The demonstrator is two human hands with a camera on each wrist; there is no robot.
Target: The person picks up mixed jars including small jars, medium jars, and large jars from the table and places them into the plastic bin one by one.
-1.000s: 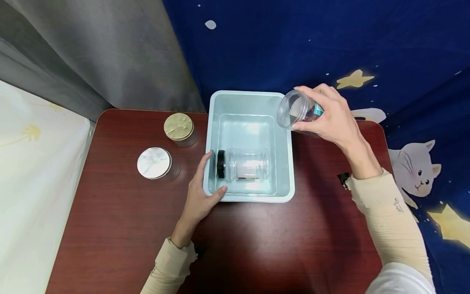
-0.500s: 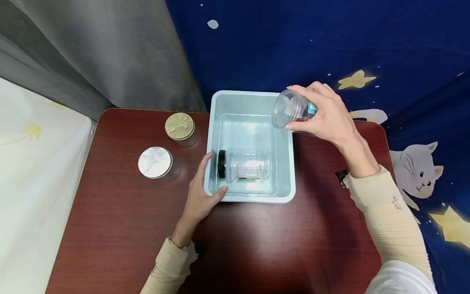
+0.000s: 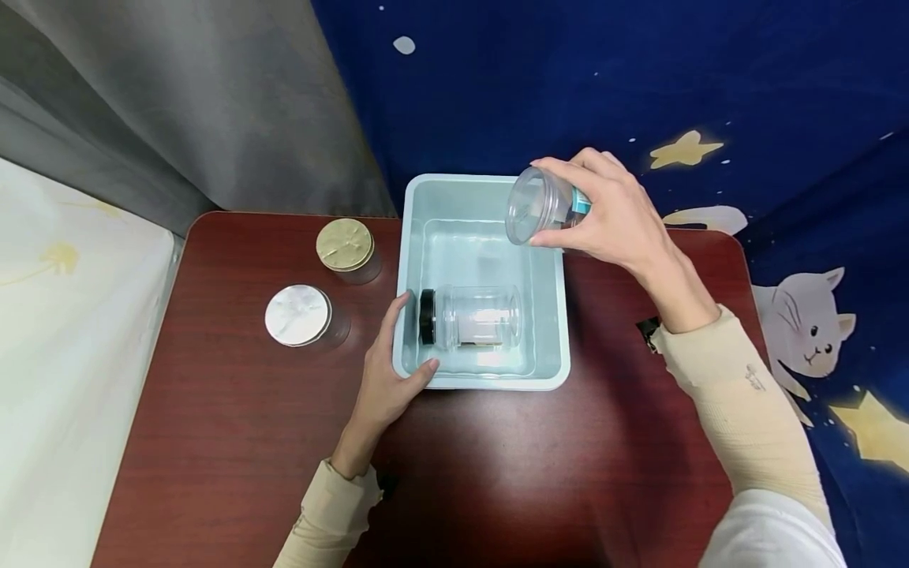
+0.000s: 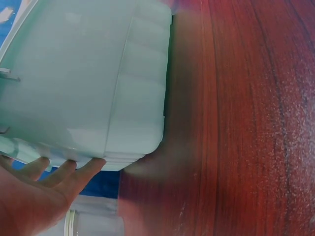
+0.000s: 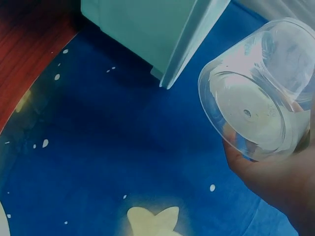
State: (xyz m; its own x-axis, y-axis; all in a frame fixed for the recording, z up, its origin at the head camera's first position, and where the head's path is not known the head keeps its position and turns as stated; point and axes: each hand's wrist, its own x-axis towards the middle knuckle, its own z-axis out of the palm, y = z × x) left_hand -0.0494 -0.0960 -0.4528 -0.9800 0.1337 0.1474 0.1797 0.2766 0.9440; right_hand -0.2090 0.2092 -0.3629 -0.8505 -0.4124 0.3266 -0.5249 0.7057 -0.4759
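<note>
In the head view a pale blue plastic bin [image 3: 497,384] stands on the table. Inside it a clear jar with a black lid [image 3: 483,312] lies on its side near the front. My left hand [image 3: 379,390] rests on the bin's front left corner, thumb over the front rim and fingers stretched along the left side; the left wrist view shows those fingers [image 4: 61,174] against the outer wall. Above the bin's back right part, my right hand [image 3: 618,213] grips a second clear jar [image 3: 528,207], bearing a teal label, tilted sideways with one end leftward. Its round base [image 5: 248,113] appears in the right wrist view.
Left of the bin stand two more jars, one with a gold lid [image 3: 345,244] and one with a silver lid [image 3: 298,315]. A blue curtain [image 3: 497,95] with stars hangs close behind the bin, and a grey curtain [image 3: 234,110] at its left. The table [image 3: 497,473] is dark red wood.
My right hand has carried the gripped jar leftward, from beside the right rim to over the bin. My left hand and the jar lying in the bin have stayed put.
</note>
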